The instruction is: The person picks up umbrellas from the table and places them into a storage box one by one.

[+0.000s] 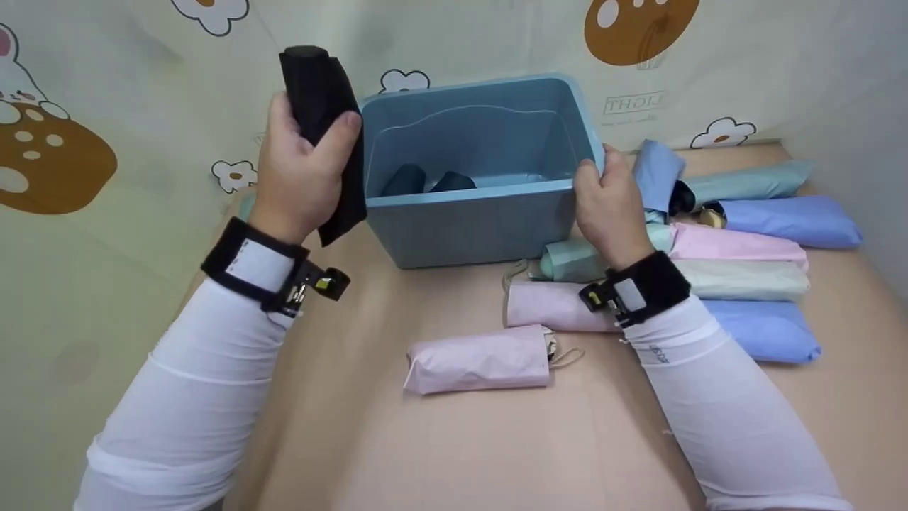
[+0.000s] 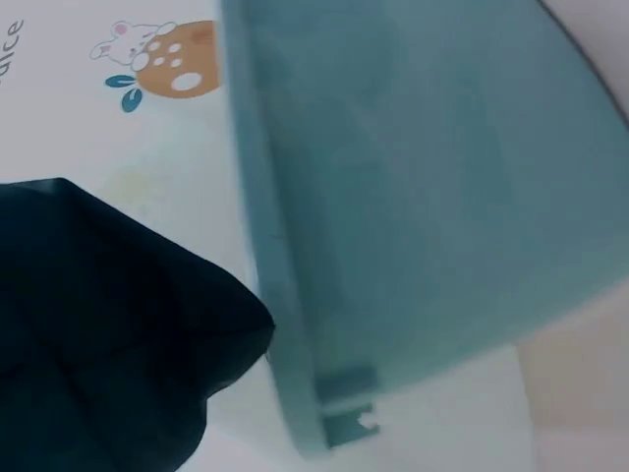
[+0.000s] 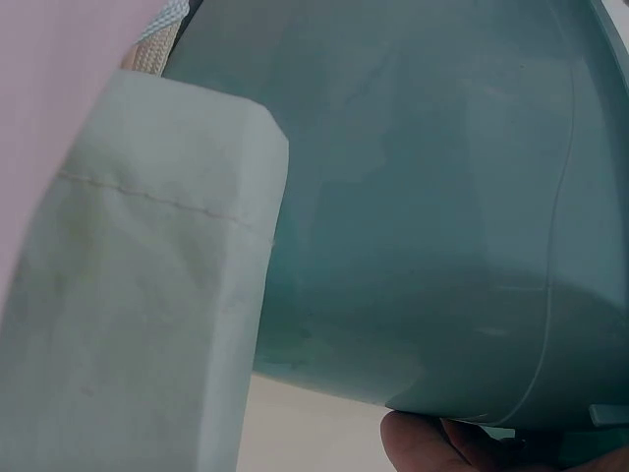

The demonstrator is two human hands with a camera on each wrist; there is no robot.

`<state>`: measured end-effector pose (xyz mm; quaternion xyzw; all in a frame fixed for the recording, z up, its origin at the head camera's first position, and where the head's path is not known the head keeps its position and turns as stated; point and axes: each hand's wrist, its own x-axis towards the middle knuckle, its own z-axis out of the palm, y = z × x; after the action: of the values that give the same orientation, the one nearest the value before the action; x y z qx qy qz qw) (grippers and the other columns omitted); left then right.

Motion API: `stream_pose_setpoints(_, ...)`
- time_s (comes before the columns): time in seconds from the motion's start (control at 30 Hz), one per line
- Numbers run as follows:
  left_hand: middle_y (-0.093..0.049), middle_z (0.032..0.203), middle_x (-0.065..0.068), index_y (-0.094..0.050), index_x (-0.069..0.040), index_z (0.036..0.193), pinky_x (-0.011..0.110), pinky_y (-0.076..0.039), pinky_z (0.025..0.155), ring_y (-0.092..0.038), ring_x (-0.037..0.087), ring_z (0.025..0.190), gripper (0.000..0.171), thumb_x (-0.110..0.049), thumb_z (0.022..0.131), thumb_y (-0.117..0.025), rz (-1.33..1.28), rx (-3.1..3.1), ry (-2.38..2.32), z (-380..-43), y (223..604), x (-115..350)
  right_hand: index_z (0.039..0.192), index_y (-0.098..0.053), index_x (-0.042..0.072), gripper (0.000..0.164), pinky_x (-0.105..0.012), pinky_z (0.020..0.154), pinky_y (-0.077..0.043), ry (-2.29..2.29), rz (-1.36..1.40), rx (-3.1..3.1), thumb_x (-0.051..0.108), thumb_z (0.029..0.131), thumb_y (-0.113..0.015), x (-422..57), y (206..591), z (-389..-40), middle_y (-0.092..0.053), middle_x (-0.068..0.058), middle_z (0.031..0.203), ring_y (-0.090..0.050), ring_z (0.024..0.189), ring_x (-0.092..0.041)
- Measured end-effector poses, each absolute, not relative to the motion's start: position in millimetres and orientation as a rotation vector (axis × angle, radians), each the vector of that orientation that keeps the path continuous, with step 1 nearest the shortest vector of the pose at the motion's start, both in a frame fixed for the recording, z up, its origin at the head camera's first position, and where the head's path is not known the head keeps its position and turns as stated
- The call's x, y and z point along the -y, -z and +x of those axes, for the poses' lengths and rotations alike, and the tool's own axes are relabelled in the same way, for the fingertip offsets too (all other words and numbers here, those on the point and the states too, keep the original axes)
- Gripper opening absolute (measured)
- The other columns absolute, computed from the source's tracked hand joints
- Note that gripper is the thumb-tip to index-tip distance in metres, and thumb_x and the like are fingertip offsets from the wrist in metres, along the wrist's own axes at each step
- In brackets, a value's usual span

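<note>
My left hand (image 1: pixel 301 170) grips a black folded umbrella (image 1: pixel 319 92), held nearly upright just left of a blue-grey plastic bin (image 1: pixel 475 231). Its dark cloth (image 2: pixel 108 334) fills the lower left of the left wrist view, close to the bin's rim (image 2: pixel 270 256). With thumb and curled fingers, my right hand (image 1: pixel 613 206) holds the bin's right rim. Those fingers (image 3: pixel 423 442) show at the bottom edge of the right wrist view. Inside the bin lie two dark rolled things (image 1: pixel 404 181), partly hidden by the front wall.
Several folded umbrellas lie on the tan table (image 1: pixel 496 454) at the right, among them a blue one (image 1: pixel 787 220) and a pink one (image 1: pixel 738 245). A pale pink folded umbrella (image 1: pixel 479 360) lies before the bin. Behind hangs a patterned cloth (image 1: pixel 454 42).
</note>
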<state>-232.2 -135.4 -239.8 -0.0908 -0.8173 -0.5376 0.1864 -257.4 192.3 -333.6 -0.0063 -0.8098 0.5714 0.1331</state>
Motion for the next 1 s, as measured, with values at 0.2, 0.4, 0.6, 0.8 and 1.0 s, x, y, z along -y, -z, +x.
stream_pose_setpoints(0.2,-0.057,0.107,0.003,-0.041,-0.01,0.138,0.031,-0.054,0.081,-0.064,0.018,0.092,0.045,-0.032,0.104,-0.061,-0.255,2.198,1.639,-249.1,228.9,127.6,0.153,-0.044,-0.002,0.053,-0.044,0.118,-0.042,-1.646,-0.029,2.364,0.025,0.108,-0.037,-192.8,335.1,-257.3,-0.056,-0.019,0.151,-0.054,0.133,-0.023)
stream_pose_setpoints(0.4,-0.055,0.107,0.002,-0.038,-0.009,0.137,0.031,-0.052,0.081,-0.06,0.016,0.091,0.044,-0.029,0.105,-0.059,-0.252,2.081,1.675,-267.3,226.3,125.2,0.154,-0.043,-0.003,0.053,-0.044,0.12,-0.041,-1.663,-0.021,2.353,0.024,0.108,-0.038,-192.2,335.1,-258.0,-0.056,-0.019,0.152,-0.053,0.138,-0.023)
stream_pose_setpoints(0.6,-0.051,0.112,0.0,-0.032,-0.006,0.14,0.03,-0.051,0.086,-0.057,0.014,0.095,0.055,-0.036,0.104,-0.061,-0.168,2.142,1.574,-280.3,232.1,129.9,0.154,-0.042,-0.002,0.053,-0.044,0.12,-0.041,-1.688,-0.023,2.342,0.025,0.108,-0.038,-192.3,334.7,-258.2,-0.056,-0.019,0.151,-0.053,0.139,-0.024)
stream_pose_setpoints(0.8,-0.048,0.12,0.001,-0.028,-0.007,0.144,0.03,-0.05,0.093,-0.057,0.013,0.104,0.066,-0.046,0.103,-0.061,-0.001,2.278,1.491,-286.5,242.5,140.9,0.154,-0.042,-0.002,0.052,-0.043,0.12,-0.042,-1.688,-0.011,2.345,0.025,0.109,-0.037,-191.4,332.9,-257.0,-0.056,-0.018,0.151,-0.053,0.139,-0.023)
stream_pose_setpoints(1.0,-0.048,0.124,0.002,-0.022,-0.009,0.149,0.03,-0.049,0.097,-0.056,0.015,0.11,0.073,-0.05,0.103,-0.061,0.044,2.326,1.487,-288.6,249.4,143.2,0.154,-0.042,-0.002,0.055,-0.045,0.119,-0.041,-1.656,-0.041,2.353,0.027,0.108,-0.037,-191.6,333.0,-256.6,-0.054,-0.019,0.152,-0.052,0.136,-0.023)
